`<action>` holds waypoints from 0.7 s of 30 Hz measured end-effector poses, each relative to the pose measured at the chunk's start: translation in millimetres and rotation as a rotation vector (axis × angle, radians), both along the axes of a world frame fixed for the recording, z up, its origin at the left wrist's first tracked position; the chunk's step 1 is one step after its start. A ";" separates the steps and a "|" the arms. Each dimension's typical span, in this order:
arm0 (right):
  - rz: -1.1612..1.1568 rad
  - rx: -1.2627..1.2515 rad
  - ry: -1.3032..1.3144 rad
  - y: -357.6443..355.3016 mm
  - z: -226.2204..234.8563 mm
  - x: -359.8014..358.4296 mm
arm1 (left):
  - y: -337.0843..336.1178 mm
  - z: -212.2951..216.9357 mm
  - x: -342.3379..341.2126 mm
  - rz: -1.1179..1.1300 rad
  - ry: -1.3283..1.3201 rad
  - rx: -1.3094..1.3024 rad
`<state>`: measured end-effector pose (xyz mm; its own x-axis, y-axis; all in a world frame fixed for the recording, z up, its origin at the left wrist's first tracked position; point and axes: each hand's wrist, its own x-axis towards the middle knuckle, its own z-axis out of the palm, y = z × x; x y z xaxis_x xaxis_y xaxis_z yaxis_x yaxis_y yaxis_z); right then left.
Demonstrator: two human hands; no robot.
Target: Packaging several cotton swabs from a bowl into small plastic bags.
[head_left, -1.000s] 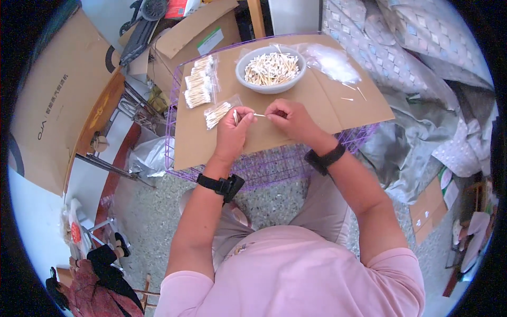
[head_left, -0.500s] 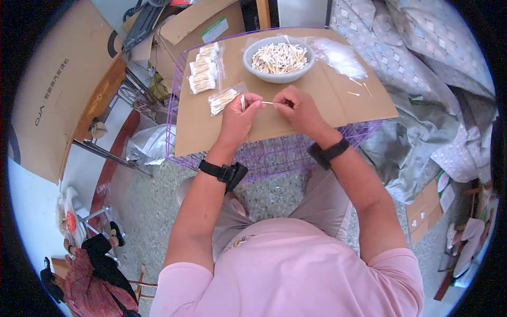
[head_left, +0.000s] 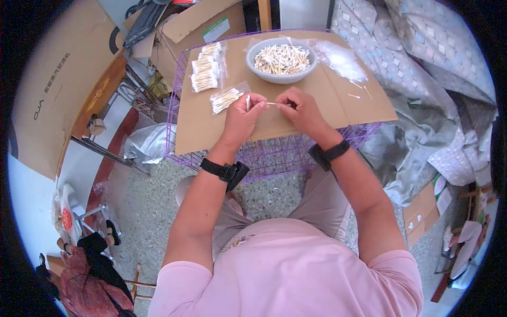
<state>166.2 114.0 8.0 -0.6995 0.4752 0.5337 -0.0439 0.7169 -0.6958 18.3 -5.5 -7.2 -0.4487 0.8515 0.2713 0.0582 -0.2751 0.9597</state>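
Note:
Between my two hands a single cotton swab (head_left: 271, 103) is stretched level above a cardboard sheet (head_left: 338, 108). My left hand (head_left: 243, 119) is closed, pinching one end of it, and another swab (head_left: 247, 102) stands up among its fingers. The other end sits in the pinched fingertips of my right hand (head_left: 302, 111). Beside my left hand lies a clear bag of swabs (head_left: 226, 100). Farther back on the left are several more filled bags (head_left: 207, 66). A grey bowl (head_left: 282, 79) heaped with loose swabs (head_left: 281, 58) stands beyond my hands.
Clear plastic bags (head_left: 343, 61) lie right of the bowl, with a few loose swabs (head_left: 367, 91) nearby. The cardboard rests on a purple wire cage (head_left: 280, 156). Patterned fabric (head_left: 433, 58) hangs at the right; cardboard boxes (head_left: 200, 24) stand behind. Another person (head_left: 90, 280) is at the lower left.
The view has shifted slightly. Both hands keep nearly the same pose, still holding the swab between them.

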 end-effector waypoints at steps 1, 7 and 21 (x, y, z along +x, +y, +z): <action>-0.003 -0.012 -0.011 0.4 0.3 0.2 | 0.1 -0.1 0.1 0.005 0.015 -0.017; 0.011 -0.008 0.038 -4.1 2.8 -0.6 | -1.3 0.7 1.2 0.033 -0.020 0.009; 0.060 -0.227 0.035 1.7 -1.7 3.3 | -1.4 9.2 5.0 0.024 0.208 -0.106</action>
<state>169.5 115.7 6.3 -0.7130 0.5439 0.4425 -0.1089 0.5375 -0.8362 23.3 -7.0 1.9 -0.4132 0.8698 0.2697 0.2629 -0.1696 0.9498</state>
